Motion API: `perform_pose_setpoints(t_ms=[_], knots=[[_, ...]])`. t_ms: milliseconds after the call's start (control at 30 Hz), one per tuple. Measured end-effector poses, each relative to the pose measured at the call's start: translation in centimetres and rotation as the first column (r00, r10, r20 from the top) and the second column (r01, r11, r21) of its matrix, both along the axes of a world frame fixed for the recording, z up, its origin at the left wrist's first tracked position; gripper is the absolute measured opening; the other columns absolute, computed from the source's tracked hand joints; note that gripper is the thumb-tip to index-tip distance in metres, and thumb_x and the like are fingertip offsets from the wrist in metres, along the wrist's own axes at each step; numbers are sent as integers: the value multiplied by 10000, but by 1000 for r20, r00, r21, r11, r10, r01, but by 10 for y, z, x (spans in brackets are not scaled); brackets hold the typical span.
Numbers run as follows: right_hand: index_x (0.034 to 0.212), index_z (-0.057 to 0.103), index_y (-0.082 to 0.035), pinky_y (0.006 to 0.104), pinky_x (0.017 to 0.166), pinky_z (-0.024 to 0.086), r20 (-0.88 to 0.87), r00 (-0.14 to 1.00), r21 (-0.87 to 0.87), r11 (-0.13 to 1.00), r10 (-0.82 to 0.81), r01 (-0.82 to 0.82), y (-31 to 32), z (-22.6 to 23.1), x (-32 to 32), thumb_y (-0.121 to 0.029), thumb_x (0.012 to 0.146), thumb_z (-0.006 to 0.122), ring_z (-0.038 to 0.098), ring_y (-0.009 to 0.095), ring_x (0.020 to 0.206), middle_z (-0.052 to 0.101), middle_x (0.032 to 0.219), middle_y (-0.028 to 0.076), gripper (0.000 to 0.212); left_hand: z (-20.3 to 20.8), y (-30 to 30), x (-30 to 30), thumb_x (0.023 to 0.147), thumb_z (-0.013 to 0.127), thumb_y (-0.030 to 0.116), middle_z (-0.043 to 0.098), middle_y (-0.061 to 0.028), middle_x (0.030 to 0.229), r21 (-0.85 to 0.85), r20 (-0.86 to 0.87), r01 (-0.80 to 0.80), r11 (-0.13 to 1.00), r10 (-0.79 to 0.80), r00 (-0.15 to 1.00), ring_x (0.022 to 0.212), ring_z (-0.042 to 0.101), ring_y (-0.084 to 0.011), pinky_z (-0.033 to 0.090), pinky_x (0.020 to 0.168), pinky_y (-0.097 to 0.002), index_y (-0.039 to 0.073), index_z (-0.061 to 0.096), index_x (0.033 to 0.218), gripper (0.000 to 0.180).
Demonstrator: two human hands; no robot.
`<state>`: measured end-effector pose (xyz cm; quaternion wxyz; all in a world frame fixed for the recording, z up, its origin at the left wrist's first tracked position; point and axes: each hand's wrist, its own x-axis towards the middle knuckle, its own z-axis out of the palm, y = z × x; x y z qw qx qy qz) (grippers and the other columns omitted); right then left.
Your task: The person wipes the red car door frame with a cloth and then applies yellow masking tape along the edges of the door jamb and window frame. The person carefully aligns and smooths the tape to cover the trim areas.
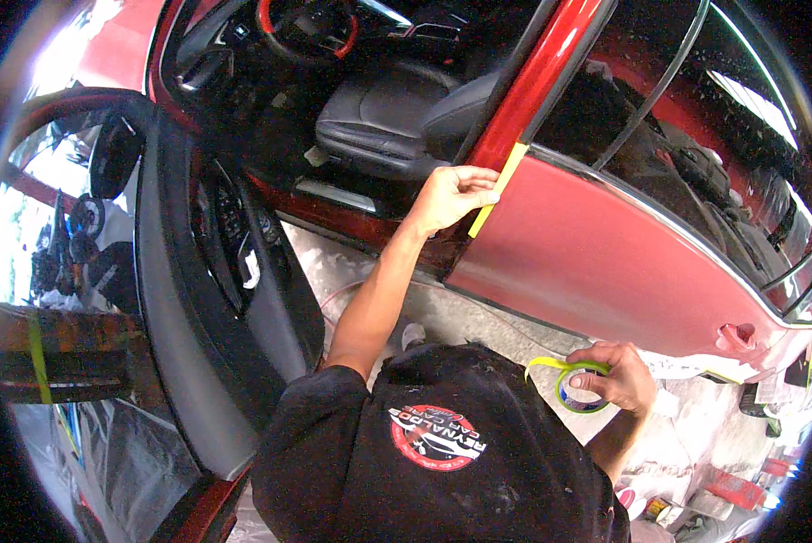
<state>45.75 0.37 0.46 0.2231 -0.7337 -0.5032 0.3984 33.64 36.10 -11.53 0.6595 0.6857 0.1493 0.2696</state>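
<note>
A strip of yellow masking tape (498,191) runs along the front edge of the dull red rear door (596,244). The fingers of my left hand (456,197) are bent together and pinch at the strip near its middle. Lower and to the right, my right hand (619,376) is closed around a roll of yellow-green masking tape (569,369), its thumb near the hole. A short loose end of tape curls off the roll's left side. The strip on the door and the roll are apart.
An open front door with black inner trim (175,299) stands at my left. Beyond the opening are a black seat (379,113) and a steering wheel (308,27). A glossy red pillar (528,90) rises above the strip. Several boxes and items lie at lower right.
</note>
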Motion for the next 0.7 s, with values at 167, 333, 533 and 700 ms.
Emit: perform_pose_setpoints(t_ms=[167,333,533,700], knots=[[1030,735,-80,399,695,514,7,1000,-17,1000,-24,24,-6,-6,2,-376,744,813,689,316,787,704,854,140,420,-6,4,3,830,776,58,724,-82,968,-62,9,13,998,-12,1000,879,670,-117,550,830,-270,-32,683,1145,340],[1033,735,-75,397,706,515,-9,999,-34,999,-39,38,-5,-4,1,-365,742,819,693,310,800,706,853,143,419,-8,4,5,851,748,39,719,-64,968,-80,3,35,996,-35,999,880,665,-111,553,824,-268,-33,675,1163,329],[1033,735,-70,391,704,516,-41,998,-27,999,-39,38,-4,-5,3,-353,745,822,695,300,801,709,857,144,413,-17,1,8,886,725,73,722,-66,966,-117,69,43,992,-35,997,889,666,-108,546,834,-263,-35,672,1168,306],[1027,736,-68,394,697,510,-41,999,-40,999,-25,24,-1,-3,1,-342,736,827,690,303,793,705,847,142,410,-49,3,8,945,658,88,716,-104,1034,-506,267,134,852,7,964,917,682,-144,546,867,-281,-46,630,1213,301]])
